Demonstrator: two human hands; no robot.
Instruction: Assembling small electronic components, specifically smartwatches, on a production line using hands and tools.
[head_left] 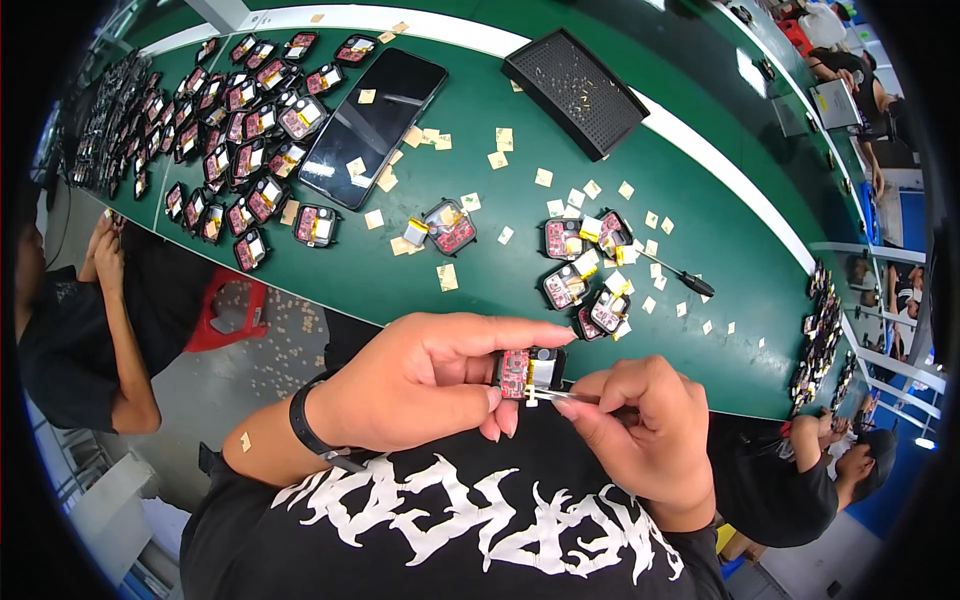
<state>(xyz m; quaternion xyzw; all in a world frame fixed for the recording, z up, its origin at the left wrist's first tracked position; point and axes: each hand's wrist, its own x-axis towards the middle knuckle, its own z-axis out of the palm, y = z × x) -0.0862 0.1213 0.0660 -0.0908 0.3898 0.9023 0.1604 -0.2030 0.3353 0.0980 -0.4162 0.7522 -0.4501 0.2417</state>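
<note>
My left hand (pixel 405 380) is closed around a small black device housing (pixel 515 372) with a red circuit board and a silver battery inside. Thumb and fingers grip it by its sides, just in front of the table edge. In my right hand (pixel 645 425) a pair of thin metal tweezers (pixel 552 395) is pinched, with its tip at the lower edge of the housing, by a small white piece. What the tip grips is too small to tell. Beyond my hands lie several similar opened housings (pixel 565 285) with red boards and yellow-taped batteries.
Many more housings (pixel 240 160) crowd the left of the green table (pixel 400 285). A black phone (pixel 372 128), a perforated black tray (pixel 577 92) with tiny parts, a black-handled screwdriver (pixel 690 280) and scattered paper squares (pixel 447 277) lie about. Co-workers sit on both sides.
</note>
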